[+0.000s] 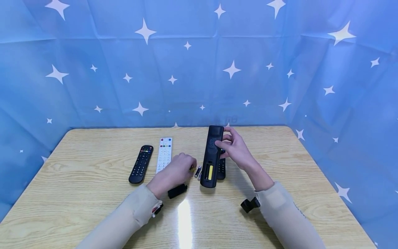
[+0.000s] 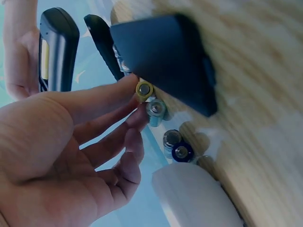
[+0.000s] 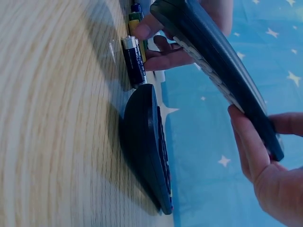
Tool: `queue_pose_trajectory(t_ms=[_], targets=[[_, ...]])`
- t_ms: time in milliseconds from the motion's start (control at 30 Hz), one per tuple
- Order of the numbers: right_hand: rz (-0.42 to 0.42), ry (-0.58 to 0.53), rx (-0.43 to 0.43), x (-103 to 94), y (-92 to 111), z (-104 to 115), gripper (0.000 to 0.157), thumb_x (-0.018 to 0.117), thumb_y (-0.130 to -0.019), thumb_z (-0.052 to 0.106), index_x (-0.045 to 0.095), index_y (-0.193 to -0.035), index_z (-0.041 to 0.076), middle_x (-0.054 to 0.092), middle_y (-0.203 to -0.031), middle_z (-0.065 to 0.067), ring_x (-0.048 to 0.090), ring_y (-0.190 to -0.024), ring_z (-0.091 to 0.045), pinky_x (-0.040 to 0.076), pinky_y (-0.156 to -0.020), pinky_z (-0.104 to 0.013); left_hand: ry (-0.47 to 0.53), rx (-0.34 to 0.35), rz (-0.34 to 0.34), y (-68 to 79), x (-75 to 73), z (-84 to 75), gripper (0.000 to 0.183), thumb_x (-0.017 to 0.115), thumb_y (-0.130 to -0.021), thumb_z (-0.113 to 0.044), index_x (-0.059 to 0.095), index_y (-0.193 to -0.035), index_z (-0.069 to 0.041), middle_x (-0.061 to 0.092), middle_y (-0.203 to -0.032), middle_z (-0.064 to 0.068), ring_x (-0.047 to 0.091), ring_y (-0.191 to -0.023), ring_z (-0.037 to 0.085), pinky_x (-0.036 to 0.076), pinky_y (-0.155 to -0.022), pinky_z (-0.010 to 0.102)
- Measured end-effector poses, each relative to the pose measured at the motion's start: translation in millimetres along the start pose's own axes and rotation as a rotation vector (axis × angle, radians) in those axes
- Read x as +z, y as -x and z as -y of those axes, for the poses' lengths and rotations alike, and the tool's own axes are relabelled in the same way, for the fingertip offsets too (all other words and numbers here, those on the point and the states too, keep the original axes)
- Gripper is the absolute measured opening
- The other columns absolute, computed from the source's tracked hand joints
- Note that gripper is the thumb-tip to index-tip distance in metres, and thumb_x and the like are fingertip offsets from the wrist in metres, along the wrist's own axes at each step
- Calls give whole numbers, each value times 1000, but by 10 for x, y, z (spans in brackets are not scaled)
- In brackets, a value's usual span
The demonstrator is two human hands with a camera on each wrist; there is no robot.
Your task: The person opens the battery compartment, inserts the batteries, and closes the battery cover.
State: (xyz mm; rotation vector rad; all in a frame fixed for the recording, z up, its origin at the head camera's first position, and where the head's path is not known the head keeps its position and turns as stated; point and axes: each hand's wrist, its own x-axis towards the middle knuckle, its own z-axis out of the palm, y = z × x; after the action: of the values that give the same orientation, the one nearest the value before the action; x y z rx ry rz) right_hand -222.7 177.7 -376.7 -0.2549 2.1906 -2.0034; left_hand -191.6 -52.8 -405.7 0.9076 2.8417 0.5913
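My right hand point(image 1: 236, 148) grips a black remote control point(image 1: 212, 152) with its back facing up and its battery compartment uncovered. One yellow battery point(image 1: 210, 172) lies inside that compartment. Down at the table, my left hand point(image 1: 178, 169) pinches a yellow-ended battery point(image 2: 144, 90) between thumb and fingers. Close by are several loose batteries, among them a teal-ended battery point(image 2: 155, 109) and a dark battery point(image 3: 134, 61). A black battery cover point(image 1: 177, 191) lies just in front of the left hand.
Left of the hands lie a black remote point(image 1: 141, 164) and a white remote point(image 1: 164, 154), partly behind the left hand. Another black remote point(image 3: 142, 137) rests on the table under the raised one. A blue starry curtain point(image 1: 186, 69) hangs behind the wooden table point(image 1: 93, 207).
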Motion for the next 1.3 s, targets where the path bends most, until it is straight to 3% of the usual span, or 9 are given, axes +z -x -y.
queue_pose_trajectory(t_ms=[133,300,700,867,1133,1300], targets=[[2,3,1,-1,2,-1,52,63,-100,2,38,-145,4,57,-111,-19,70,-94,-27,62,-72,-52,15,14,-19,-16,19,14,16,71,-84,12,73,-88,-4,69,-85,5,58,-76,17,50,-68,33],[3,4,-2,-2,3,0,51,63,-100,2,38,-144,3,57,-110,-19,69,-93,-26,62,-72,-52,5,10,-30,-23,26,8,23,65,-84,14,76,-95,-3,72,-93,8,67,-87,20,57,-76,34],[6,2,1,-7,-5,-5,52,63,-100,3,37,-145,3,57,-111,-19,70,-93,-26,62,-72,-52,36,11,-50,15,-14,-22,28,63,-84,13,74,-102,-5,70,-94,7,66,-86,20,57,-77,36],[3,7,4,-22,-13,-21,52,63,-100,3,38,-145,4,57,-111,-19,70,-94,-27,62,-72,-51,84,27,-73,54,-57,-39,25,64,-85,12,74,-100,-6,68,-90,5,65,-83,18,56,-75,34],[12,9,-1,-12,-17,-27,54,64,-100,4,37,-147,5,58,-113,-19,70,-96,-27,63,-69,-47,240,66,-108,138,-123,-103,19,68,-86,8,73,-100,-4,64,-84,1,60,-77,13,53,-66,29],[14,12,-4,-5,-20,-23,52,64,-100,5,38,-146,7,58,-114,-20,70,-97,-27,63,-69,-49,251,83,-145,191,-168,-164,15,69,-89,6,71,-100,-3,64,-88,4,60,-77,14,53,-66,29]])
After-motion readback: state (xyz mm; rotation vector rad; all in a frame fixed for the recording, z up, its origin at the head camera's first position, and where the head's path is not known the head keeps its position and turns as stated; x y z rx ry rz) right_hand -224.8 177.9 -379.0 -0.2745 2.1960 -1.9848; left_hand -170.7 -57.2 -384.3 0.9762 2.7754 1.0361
